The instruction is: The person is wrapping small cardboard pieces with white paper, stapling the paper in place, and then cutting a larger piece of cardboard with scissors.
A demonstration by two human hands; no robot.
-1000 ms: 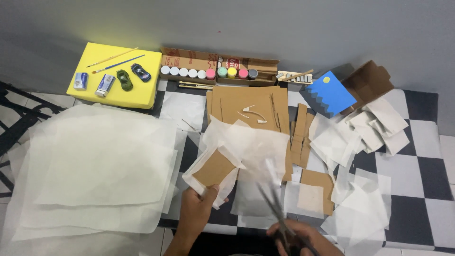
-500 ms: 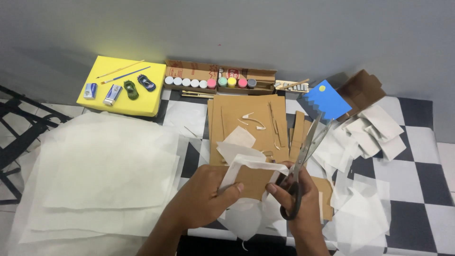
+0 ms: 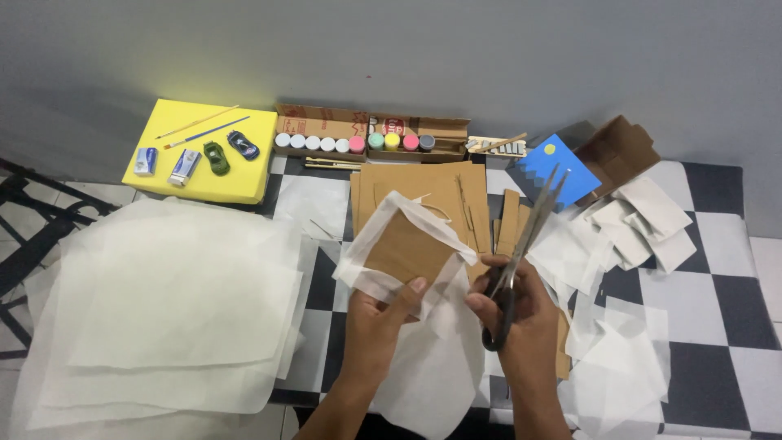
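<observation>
Left hand [image 3: 376, 314] pinches a cardboard square wrapped in white tissue [image 3: 405, 244], thumb on its lower edge. Right hand [image 3: 521, 314] grips scissors [image 3: 521, 253], blades parted toward 1 o'clock. Tissue sheet stack [image 3: 171, 301] at 9 o'clock; paint pots [image 3: 354, 143] at 12; yellow block [image 3: 199, 151] at 10.

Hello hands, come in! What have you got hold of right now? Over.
Left hand pinching cardboard piece wrapped in white tissue paper. Right hand gripping scissors, blades up, off the paper. Loose tissue sheets all around.
</observation>
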